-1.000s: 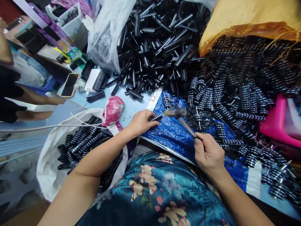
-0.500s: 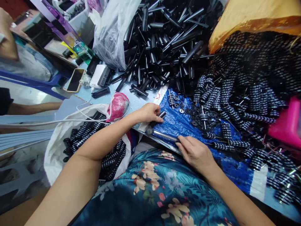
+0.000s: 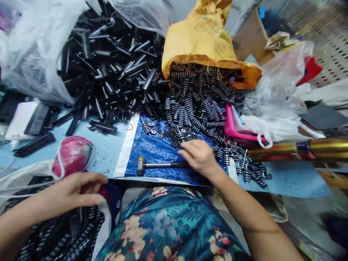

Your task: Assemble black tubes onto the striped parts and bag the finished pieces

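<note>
My left hand (image 3: 87, 188) is over a white sack (image 3: 104, 217) of black-and-white dotted rollers (image 3: 89, 224), its thumb and fingers apart and nothing between them. A dark piece lies among the rollers below it. My right hand (image 3: 199, 156) reaches the edge of a small pile of black discs (image 3: 176, 136), fingertips pressed together; what they hold, if anything, is hidden. A small hammer (image 3: 157, 165) lies on the blue woven sheet (image 3: 160, 152), its black handle end close under my right hand. One dotted roller (image 3: 146, 127) with a metal pin lies beside several loose discs.
Black tube-like parts (image 3: 108, 79) are heaped at the back left beside a clear plastic bag (image 3: 40, 47). A yellow sack (image 3: 198, 43) spills dotted rollers. A pink bin (image 3: 231, 123), gold roll (image 3: 288, 150), pink wrapped bundle (image 3: 73, 154) and white power adapter (image 3: 23, 119) stand around.
The hammer has left my right hand and lies on the sheet. My left hand has moved from the sheet to the sack, without the black part. The view has swung right.
</note>
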Action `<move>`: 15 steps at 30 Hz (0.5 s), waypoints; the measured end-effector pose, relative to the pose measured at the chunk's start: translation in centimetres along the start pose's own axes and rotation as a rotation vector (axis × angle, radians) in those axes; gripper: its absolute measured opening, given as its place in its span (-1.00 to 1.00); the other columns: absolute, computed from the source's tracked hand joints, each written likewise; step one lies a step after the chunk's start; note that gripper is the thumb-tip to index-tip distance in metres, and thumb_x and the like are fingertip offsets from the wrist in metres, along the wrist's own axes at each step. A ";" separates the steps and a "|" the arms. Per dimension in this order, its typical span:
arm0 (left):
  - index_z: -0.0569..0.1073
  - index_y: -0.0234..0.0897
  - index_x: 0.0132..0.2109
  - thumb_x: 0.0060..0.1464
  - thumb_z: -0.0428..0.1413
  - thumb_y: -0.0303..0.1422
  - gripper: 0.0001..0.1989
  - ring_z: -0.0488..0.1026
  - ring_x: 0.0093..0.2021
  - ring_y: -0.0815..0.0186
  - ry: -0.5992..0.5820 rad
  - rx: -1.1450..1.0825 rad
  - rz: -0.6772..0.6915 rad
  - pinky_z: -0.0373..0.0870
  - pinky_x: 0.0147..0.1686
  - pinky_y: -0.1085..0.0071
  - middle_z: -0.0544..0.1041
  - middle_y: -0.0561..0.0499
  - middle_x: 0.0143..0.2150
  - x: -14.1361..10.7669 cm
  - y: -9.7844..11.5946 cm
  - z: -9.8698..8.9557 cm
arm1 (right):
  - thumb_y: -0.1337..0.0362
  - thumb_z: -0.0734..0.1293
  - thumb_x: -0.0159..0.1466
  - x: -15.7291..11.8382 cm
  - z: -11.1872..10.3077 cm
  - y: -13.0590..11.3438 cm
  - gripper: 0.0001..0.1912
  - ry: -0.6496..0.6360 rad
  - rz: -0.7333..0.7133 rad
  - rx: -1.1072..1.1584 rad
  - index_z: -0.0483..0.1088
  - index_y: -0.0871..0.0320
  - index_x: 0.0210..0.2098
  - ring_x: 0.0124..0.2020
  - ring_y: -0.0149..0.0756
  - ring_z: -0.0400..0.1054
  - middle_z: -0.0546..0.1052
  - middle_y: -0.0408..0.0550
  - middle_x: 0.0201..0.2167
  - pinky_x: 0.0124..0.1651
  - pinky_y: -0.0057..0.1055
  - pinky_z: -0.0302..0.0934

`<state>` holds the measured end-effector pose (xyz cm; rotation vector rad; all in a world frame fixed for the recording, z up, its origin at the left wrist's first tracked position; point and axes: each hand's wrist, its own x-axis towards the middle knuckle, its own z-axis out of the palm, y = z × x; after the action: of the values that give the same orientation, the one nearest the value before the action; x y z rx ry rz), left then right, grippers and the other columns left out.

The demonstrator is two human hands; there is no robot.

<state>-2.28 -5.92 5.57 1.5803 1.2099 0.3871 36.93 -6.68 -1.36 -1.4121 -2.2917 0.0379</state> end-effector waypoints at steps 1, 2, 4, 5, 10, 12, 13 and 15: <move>0.53 -0.22 -0.37 -0.08 0.19 -0.16 -0.78 0.29 -0.45 0.30 0.037 -0.044 -0.025 0.19 -0.45 0.45 0.26 0.10 -0.61 -0.1 0.2 0.7 | 0.16 0.24 0.43 0.7 -0.5 1.4 -0.73 0.041 0.082 -0.066 0.51 0.14 -0.05 -0.16 -0.21 0.41 0.58 0.05 -0.20 -0.09 -0.28 0.20; 0.54 -0.21 -0.35 -0.07 0.19 -0.16 -0.78 0.31 -0.43 0.29 0.074 -0.086 -0.050 0.21 -0.44 0.45 0.28 0.09 -0.60 0.0 0.3 1.5 | 0.18 0.21 0.44 1.5 -1.0 2.9 -0.71 0.064 0.160 -0.158 0.51 0.16 -0.04 -0.17 -0.19 0.40 0.57 0.06 -0.21 -0.09 -0.28 0.18; 0.57 -0.19 -0.33 -0.06 0.21 -0.16 -0.78 0.36 -0.40 0.26 0.132 -0.153 -0.091 0.26 -0.43 0.45 0.34 0.07 -0.57 0.6 0.2 3.0 | 0.19 0.16 0.45 3.0 -1.6 5.8 -0.67 0.025 0.246 -0.335 0.50 0.19 -0.05 -0.21 -0.17 0.36 0.54 0.09 -0.24 -0.14 -0.27 0.12; 0.58 -0.19 -0.33 -0.07 0.23 -0.16 -0.79 0.37 -0.40 0.25 0.130 -0.173 -0.110 0.29 -0.43 0.44 0.39 0.05 -0.55 1.0 -0.1 3.6 | 0.18 0.14 0.45 3.7 -1.7 6.9 -0.65 -0.018 0.260 -0.404 0.50 0.20 -0.06 -0.23 -0.17 0.34 0.52 0.09 -0.25 -0.17 -0.28 0.08; 0.63 -0.19 -0.29 -0.08 0.29 -0.16 -0.76 0.42 -0.38 0.24 -0.068 -0.174 -0.192 0.37 -0.37 0.42 0.53 -0.02 -0.40 2.5 -1.2 5.2 | 0.17 0.08 0.47 6.1 -1.0 9.8 -0.61 -0.180 0.272 -0.539 0.49 0.21 -0.17 -0.32 -0.23 0.26 0.47 0.07 -0.28 -0.27 -0.29 -0.07; 0.63 -0.20 -0.26 -0.05 0.29 -0.16 -0.76 0.43 -0.36 0.25 -0.089 -0.199 -0.194 0.37 -0.36 0.43 0.53 -0.02 -0.39 2.6 -1.2 5.6 | 0.18 0.07 0.48 6.3 -0.8 10.0 -0.59 -0.187 0.254 -0.535 0.49 0.21 -0.19 -0.35 -0.25 0.24 0.47 0.06 -0.30 -0.27 -0.29 -0.08; 0.62 -0.20 -0.27 -0.05 0.29 -0.15 -0.76 0.43 -0.36 0.25 -0.093 -0.215 -0.191 0.38 -0.35 0.43 0.53 -0.01 -0.38 2.6 -1.1 5.7 | 0.19 0.06 0.48 6.3 -0.9 10.1 -0.58 -0.182 0.234 -0.528 0.50 0.21 -0.20 -0.35 -0.26 0.24 0.47 0.06 -0.31 -0.27 -0.29 -0.07; 0.61 -0.20 -0.29 -0.03 0.28 -0.14 -0.76 0.42 -0.35 0.26 -0.099 -0.241 -0.181 0.38 -0.34 0.43 0.52 0.00 -0.39 2.7 -0.7 6.1 | 0.19 0.05 0.49 6.1 -1.1 10.2 -0.57 -0.159 0.187 -0.517 0.50 0.20 -0.20 -0.36 -0.26 0.23 0.47 0.05 -0.33 -0.27 -0.29 -0.06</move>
<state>3.12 -6.98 1.77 1.2591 1.1727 0.3207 43.63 3.19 -0.75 -1.9356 -2.3929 -0.4288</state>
